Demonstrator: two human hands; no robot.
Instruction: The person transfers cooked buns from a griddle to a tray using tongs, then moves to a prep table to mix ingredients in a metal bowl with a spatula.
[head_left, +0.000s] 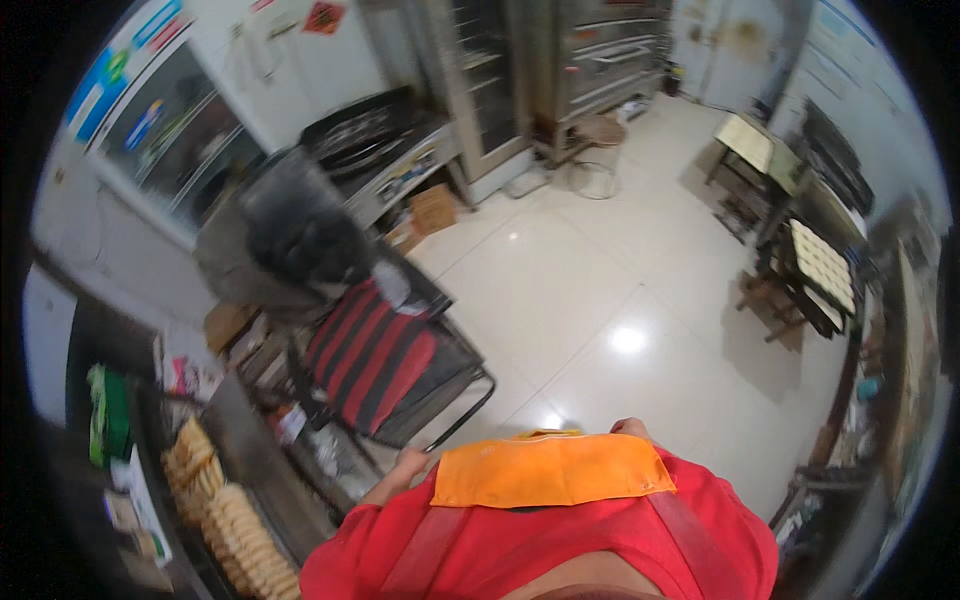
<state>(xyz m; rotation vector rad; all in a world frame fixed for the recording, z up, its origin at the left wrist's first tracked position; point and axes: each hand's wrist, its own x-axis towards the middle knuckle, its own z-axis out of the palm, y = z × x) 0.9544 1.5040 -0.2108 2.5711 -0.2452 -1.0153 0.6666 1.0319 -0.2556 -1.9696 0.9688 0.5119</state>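
At my left side, my left hand (411, 459) is beside the bent black metal bar (466, 414) of a chair. The picture does not settle whether it grips the bar. My right hand (632, 427) shows only in part past the edge of the orange apron bib (555, 471); its fingers are hidden. On the chair lies a red-and-black striped cushion (371, 352), with dark clothing (300, 217) heaped over the backrest. I wear a red top (712, 517).
Rows of baked pastries (244, 536) fill a tray at lower left. To the right, a tray of pale dough rounds (821, 262) rests on a wooden stool (784, 322). A deck oven (611, 60) and a round stool (600, 131) stand far off. Tiled floor (555, 300) lies ahead.
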